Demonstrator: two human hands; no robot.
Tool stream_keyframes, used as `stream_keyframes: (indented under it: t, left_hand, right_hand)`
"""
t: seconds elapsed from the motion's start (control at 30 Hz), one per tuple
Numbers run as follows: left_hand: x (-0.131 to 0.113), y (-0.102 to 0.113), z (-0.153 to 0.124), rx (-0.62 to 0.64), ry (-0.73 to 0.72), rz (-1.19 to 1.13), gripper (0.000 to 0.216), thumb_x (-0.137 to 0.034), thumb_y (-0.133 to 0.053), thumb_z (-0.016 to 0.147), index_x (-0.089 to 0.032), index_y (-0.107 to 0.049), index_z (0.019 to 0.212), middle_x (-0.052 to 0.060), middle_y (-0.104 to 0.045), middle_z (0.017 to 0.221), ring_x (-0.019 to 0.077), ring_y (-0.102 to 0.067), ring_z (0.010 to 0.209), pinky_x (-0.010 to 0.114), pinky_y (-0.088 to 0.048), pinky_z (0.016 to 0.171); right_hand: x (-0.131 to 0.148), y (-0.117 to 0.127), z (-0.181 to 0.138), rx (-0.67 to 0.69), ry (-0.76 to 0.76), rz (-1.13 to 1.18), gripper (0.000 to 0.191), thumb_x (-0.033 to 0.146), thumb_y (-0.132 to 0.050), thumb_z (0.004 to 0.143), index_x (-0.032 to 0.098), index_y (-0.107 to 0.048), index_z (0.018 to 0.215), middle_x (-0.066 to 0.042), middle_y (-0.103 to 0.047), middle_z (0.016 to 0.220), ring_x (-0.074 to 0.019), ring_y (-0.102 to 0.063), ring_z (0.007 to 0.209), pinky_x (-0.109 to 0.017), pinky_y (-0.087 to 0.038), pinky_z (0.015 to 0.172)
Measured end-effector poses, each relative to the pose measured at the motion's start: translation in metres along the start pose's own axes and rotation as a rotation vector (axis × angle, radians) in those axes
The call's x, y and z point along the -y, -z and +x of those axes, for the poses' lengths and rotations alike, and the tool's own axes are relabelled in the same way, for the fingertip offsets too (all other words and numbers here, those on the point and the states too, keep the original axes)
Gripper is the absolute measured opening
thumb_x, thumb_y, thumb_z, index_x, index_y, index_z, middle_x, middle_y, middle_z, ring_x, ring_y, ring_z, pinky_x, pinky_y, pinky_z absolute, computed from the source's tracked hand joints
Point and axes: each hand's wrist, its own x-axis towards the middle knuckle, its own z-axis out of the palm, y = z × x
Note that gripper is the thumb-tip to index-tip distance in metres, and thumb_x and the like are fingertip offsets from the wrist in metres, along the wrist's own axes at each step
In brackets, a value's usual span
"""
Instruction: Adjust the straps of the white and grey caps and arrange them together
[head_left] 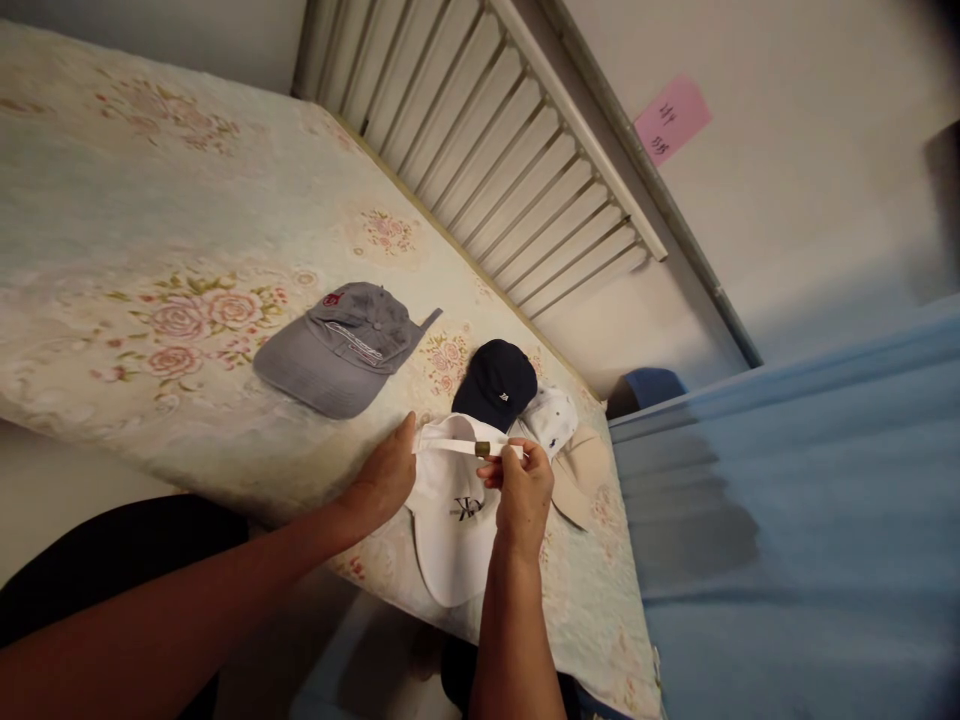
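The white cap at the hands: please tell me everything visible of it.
The white cap looks like cloth, with dark lettering on the front and its brim toward the person. A strap with a brass-coloured buckle spans the back; the right hand pinches it beside the buckle. The left hand is opposite, its grip partly hidden. Whether the cap rests on the flowered cover is unclear.

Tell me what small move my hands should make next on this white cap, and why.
Perhaps use the right hand to draw the white strap gently at the brass-coloured buckle, adjusting it. That hand's thumb and fingers pinch the strap close beside the buckle, while the left hand is at the white cap's opposite side, well placed to steady it.
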Motion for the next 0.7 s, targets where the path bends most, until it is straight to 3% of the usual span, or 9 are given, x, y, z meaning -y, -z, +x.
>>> stream_keyframes:
  t: [0.13, 0.23, 0.33, 0.5, 0.7]
  left_hand:
    - [0.000, -0.001, 0.000, -0.028, -0.005, 0.001, 0.060, -0.002, -0.037, 0.083, 0.000, -0.034, 0.143, 0.024, -0.047, 0.142, 0.0245, -0.046, 0.133, 0.038, -0.034, 0.113]
    - [0.001, -0.002, 0.000, -0.035, -0.019, 0.012, 0.060, -0.002, -0.037, 0.082, 0.000, -0.034, 0.142, 0.023, -0.048, 0.141, 0.0249, -0.047, 0.132, 0.039, -0.034, 0.112]
    - [0.003, -0.002, 0.000, -0.035, -0.034, 0.032, 0.060, -0.002, -0.036, 0.082, 0.001, -0.033, 0.142, 0.024, -0.048, 0.141, 0.0245, -0.047, 0.132, 0.039, -0.034, 0.113]
    - [0.004, -0.002, 0.001, -0.021, -0.037, 0.043, 0.060, -0.002, -0.035, 0.082, 0.002, -0.033, 0.142, 0.025, -0.047, 0.142, 0.0239, -0.046, 0.132, 0.038, -0.033, 0.113]
    - [0.003, -0.002, 0.002, -0.028, -0.023, 0.060, 0.060, -0.001, -0.035, 0.082, 0.003, -0.033, 0.142, 0.025, -0.047, 0.141, 0.0241, -0.046, 0.133, 0.036, -0.034, 0.112]
  right_hand:
    - [-0.006, 0.004, -0.013, -0.143, 0.070, -0.016, 0.023, 0.029, -0.059, 0.076, 0.018, -0.055, 0.096, 0.006, -0.063, 0.059, -0.0106, -0.057, 0.043, -0.020, -0.041, 0.041]
    - [-0.018, 0.005, -0.029, -0.205, 0.084, 0.037, 0.017, 0.034, -0.060, 0.079, 0.018, -0.056, 0.086, 0.010, -0.053, 0.048, -0.0078, -0.049, 0.040, -0.019, -0.038, 0.042]
    - [-0.030, 0.000, -0.037, -0.066, -0.058, 0.190, 0.026, 0.043, -0.063, 0.078, 0.018, -0.056, 0.078, 0.008, -0.056, 0.050, -0.0077, -0.051, 0.041, -0.018, -0.037, 0.042]
    - [-0.028, -0.012, -0.025, 0.119, -0.409, 0.486, 0.043, 0.055, -0.062, 0.079, 0.013, -0.063, 0.083, -0.006, -0.072, 0.072, -0.0120, -0.068, 0.061, -0.021, -0.052, 0.056]
    - [-0.019, -0.026, -0.011, 0.076, -0.441, 0.526, 0.031, 0.044, -0.062, 0.082, 0.014, -0.062, 0.079, 0.000, -0.067, 0.057, -0.0077, -0.061, 0.047, -0.016, -0.049, 0.047]
